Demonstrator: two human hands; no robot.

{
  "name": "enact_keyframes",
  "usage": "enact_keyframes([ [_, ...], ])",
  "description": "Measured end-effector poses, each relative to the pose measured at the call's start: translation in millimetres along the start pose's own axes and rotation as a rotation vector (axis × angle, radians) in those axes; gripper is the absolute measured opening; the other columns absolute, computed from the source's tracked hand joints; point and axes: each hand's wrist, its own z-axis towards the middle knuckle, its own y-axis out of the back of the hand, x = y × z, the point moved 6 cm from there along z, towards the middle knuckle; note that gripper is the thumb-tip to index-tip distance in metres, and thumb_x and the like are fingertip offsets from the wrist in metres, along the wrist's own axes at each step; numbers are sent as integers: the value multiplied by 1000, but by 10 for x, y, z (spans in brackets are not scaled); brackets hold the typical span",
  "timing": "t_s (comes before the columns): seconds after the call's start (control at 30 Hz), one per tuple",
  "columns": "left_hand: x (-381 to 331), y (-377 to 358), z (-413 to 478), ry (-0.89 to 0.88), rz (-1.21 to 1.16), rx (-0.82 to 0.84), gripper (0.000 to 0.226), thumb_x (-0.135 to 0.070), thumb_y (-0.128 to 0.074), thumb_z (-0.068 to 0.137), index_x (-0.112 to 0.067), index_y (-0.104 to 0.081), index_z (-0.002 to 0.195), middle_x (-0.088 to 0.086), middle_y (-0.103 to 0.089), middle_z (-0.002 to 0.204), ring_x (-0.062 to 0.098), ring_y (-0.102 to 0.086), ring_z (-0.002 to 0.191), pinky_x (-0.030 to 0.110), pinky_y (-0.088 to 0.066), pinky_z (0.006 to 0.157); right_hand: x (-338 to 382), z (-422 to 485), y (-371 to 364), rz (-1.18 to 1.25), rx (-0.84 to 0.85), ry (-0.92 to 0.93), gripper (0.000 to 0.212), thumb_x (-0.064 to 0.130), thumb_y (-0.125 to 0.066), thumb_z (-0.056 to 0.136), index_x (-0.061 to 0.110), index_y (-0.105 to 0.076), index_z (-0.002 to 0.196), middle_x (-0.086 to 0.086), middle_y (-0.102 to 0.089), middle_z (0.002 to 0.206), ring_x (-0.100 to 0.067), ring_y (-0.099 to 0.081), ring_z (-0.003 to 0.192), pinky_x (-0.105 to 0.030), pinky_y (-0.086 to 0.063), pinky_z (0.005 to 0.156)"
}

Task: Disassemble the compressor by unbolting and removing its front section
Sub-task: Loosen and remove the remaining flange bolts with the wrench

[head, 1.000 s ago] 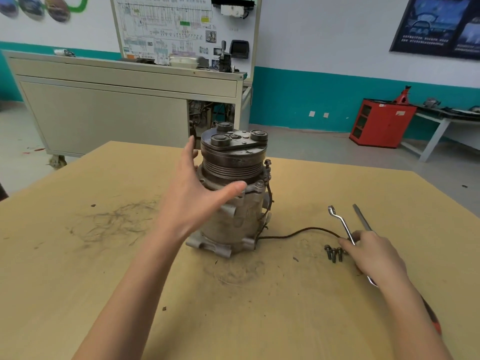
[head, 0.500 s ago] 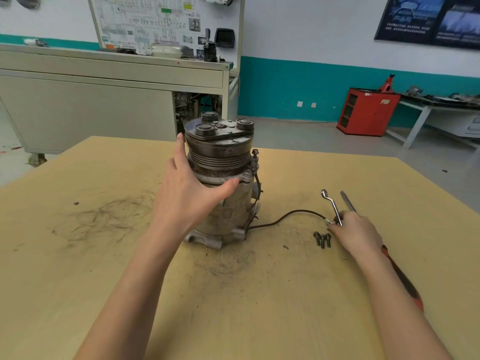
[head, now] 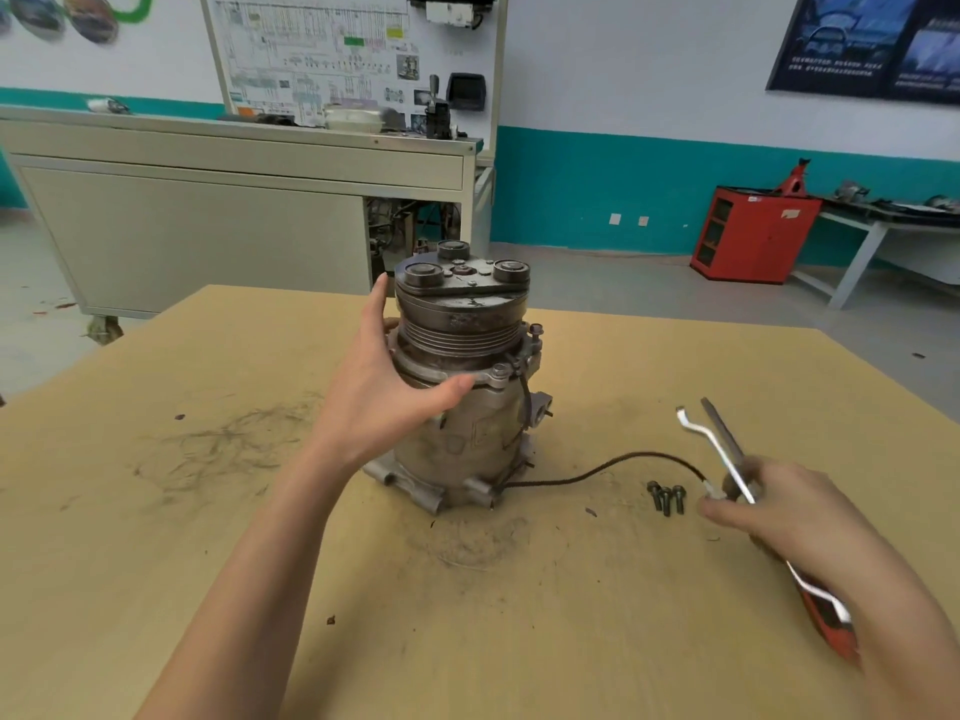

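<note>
The grey metal compressor (head: 467,433) stands upright on the wooden table (head: 156,537), its pulley and clutch front section (head: 462,324) on top. My left hand (head: 379,402) grips its left side at the flange, thumb across the front. Two bolts (head: 500,370) still sit in the flange on the right. My right hand (head: 789,517) grips the silver offset wrench (head: 698,433), whose head points up and to the left. Three loose bolts (head: 666,497) lie just left of that hand.
A red-handled screwdriver (head: 831,631) lies on the table under my right wrist. The compressor's black cable (head: 623,459) curves toward my right hand. A grey workbench (head: 208,226) and a red cabinet (head: 748,236) stand beyond the table.
My left hand has closed in from the air onto the compressor's flange. My right hand has taken hold of the wrench and raised it off the table.
</note>
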Motion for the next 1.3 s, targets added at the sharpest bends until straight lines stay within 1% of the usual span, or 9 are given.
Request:
enact_keyframes([
  [0.27, 111, 4, 60, 10, -165, 120, 126, -66, -75, 50, -44, -3, 151, -10, -43, 141, -2, -48, 122, 37, -40, 107, -143, -569, -310, 209, 265, -18, 23, 37, -67, 82, 17, -64, 72, 2, -49, 34, -8, -42, 32, -18, -31, 41],
  [0.33, 96, -24, 25, -17, -168, 82, 122, -64, -73, 54, -41, -5, 152, -10, -39, 147, 5, -45, 130, 40, -39, 110, -176, -575, -212, 334, 201, -19, 30, 33, -58, 90, 12, -64, 69, -4, -51, 37, -11, -40, 33, -23, -33, 46],
  [0.47, 34, -87, -61, -77, -153, -18, 108, -58, -65, 62, -34, -11, 153, -16, -33, 151, 1, -36, 135, 41, -34, 114, -109, -481, 31, 915, -22, -7, 32, 17, -48, 96, -3, -54, 72, -21, -57, 49, -19, -39, 27, -10, -29, 34],
  [0.57, 21, -86, -103, -78, -157, -69, 104, -57, -63, 64, -32, -15, 153, -12, -35, 152, 4, -37, 136, 44, -35, 113, 273, -374, 172, 1233, -96, 158, 30, 25, -44, 95, 2, -56, 79, -19, -67, 67, -24, -59, 45, -17, -45, 41],
  [0.7, 16, -76, -126, -73, -167, -87, 103, -58, -63, 64, -30, -17, 152, -11, -35, 152, 6, -37, 137, 46, -35, 112, 972, -297, 299, 1367, -118, 467, 30, 36, -49, 86, 15, -67, 73, -16, -72, 81, -24, -67, 59, -22, -53, 54],
  [0.93, -3, -65, -117, -69, -111, -55, 107, -62, -61, 64, -30, -12, 153, -10, -30, 155, 8, -33, 140, 47, -33, 113, 1620, -428, 136, 1213, -349, 817, 25, 25, -45, 98, 10, -65, 93, -5, -73, 94, -21, -72, 77, -26, -57, 66],
  [1.07, -14, -62, -118, -72, -103, -58, 108, -64, -59, 63, -27, -13, 153, -8, -30, 155, 10, -32, 141, 49, -31, 114, 1687, -570, 12, 983, -433, 1022, 25, 27, -47, 95, 8, -58, 105, -13, -67, 107, -19, -70, 91, -31, -58, 76],
  [1.17, -11, -58, -124, -74, -96, -63, 108, -65, -57, 63, -27, -13, 153, -8, -30, 155, 10, -31, 141, 49, -29, 114, 1762, -709, -54, 625, -586, 1160, 33, 25, -50, 95, -4, -65, 100, -16, -67, 106, -19, -68, 95, -26, -55, 82],
  [1.3, 12, -71, -112, -62, -100, -61, 107, -65, -58, 63, -29, -13, 153, -8, -33, 154, 10, -33, 140, 49, -29, 114, 1922, -898, -129, 201, -878, 1258, 28, 18, -61, 89, -8, -71, 87, -19, -71, 95, -22, -71, 86, -26, -57, 74],
])
